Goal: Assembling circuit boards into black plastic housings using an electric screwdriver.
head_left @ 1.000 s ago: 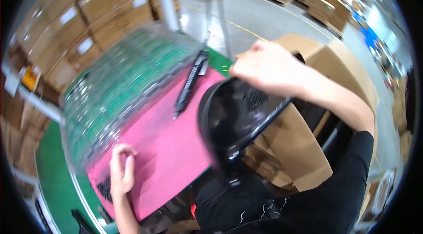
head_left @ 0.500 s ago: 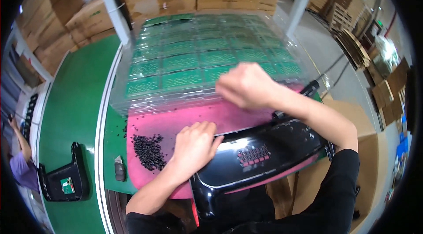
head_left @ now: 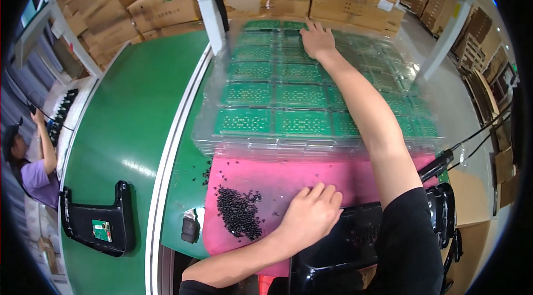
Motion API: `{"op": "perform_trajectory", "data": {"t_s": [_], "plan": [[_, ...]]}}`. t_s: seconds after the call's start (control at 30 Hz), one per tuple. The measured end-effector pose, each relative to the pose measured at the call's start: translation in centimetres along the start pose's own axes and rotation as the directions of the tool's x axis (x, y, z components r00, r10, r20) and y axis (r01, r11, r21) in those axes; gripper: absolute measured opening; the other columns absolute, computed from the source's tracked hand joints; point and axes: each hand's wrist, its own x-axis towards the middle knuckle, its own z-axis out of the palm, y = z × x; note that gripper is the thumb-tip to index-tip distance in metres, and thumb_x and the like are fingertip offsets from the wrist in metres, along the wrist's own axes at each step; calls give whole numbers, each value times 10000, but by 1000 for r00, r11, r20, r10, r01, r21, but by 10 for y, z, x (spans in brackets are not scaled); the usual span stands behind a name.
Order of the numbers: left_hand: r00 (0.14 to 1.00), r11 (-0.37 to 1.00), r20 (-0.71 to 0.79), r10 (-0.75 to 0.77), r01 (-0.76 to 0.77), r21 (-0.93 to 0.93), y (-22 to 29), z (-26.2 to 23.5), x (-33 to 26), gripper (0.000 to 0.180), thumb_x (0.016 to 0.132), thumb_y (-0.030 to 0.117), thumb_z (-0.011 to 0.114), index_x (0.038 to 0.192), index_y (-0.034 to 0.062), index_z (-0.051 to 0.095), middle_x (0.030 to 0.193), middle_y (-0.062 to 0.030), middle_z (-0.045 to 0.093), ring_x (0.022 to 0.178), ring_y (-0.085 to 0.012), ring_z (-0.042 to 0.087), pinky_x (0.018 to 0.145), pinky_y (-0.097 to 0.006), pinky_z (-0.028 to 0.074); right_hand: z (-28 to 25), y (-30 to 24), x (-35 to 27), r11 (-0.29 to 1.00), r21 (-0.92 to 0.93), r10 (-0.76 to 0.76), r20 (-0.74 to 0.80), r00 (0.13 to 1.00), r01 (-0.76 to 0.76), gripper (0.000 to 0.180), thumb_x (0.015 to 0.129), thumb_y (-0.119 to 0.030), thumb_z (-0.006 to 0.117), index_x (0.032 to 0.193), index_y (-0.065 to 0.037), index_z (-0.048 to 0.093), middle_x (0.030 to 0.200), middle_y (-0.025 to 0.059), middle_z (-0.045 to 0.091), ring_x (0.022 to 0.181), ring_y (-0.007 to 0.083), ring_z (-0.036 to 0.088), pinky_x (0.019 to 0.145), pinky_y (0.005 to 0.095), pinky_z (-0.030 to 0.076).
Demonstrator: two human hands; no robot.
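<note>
My right hand reaches to the back row of the clear plastic trays, which hold rows of green circuit boards. Its fingers are spread and touch down beside a back-row circuit board; I see no board lifted. My left hand rests palm down on the pink mat, fingers curled under, against the edge of a glossy black plastic housing. What lies under those fingers is hidden. Left of that hand is a pile of small black parts, too small to name. My right arm covers part of the housing.
A black handheld tool with a cable lies at right. On the green belt at left sits another black housing with a small green board. A person in a purple shirt works beyond it. Cardboard boxes are stacked behind.
My right hand has gone from above the near edge of the trays to their back row, its fingers now spread. The view has shifted left; my left hand stays beside the housing.
</note>
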Motion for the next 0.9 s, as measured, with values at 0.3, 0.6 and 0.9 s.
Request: {"op": "perform_trajectory", "data": {"t_s": [0.3, 0.6, 0.9], "plan": [[994, 999, 106, -42, 45, -30, 0, -1, 3, 339, 854, 276, 716, 1012, -3, 606, 1024, -143, 597, 985, -307, 582, 831, -402, 487, -29, 15, -32, 969, -219, -195, -375, 907, 118, 652, 842, 0, 618, 1451, 45, 390, 1543, 157, 331, 1403, 352, 344, 1160, 497, 297], [847, 857, -436, -303, 43, -513, 0, -24, 8, 903, 931, 289, 690, 1541, -49, 117, 1566, -259, 202, 1446, -370, 266, 1169, -483, 272, -163, 51, -289, 251, 907, -362, -236, 902, 338, 659, 879, 39, 559, 1501, -2, 345, 1582, 166, 282, 1464, 308, 303, 1147, 424, 322], [953, 393, 271, 132, 201, -897, 36, -34, -7, 401, 1049, 116, 454, 1421, -34, 441, 1043, -133, 712, 928, -201, 702, 816, -312, 542, -190, 69, -444, 583, 769, -5, -320, 947, 263, 896, 715, -83, 855, 1472, 33, 390, 1519, 221, 408, 1308, 393, 480, 1040, 426, 443]]}}
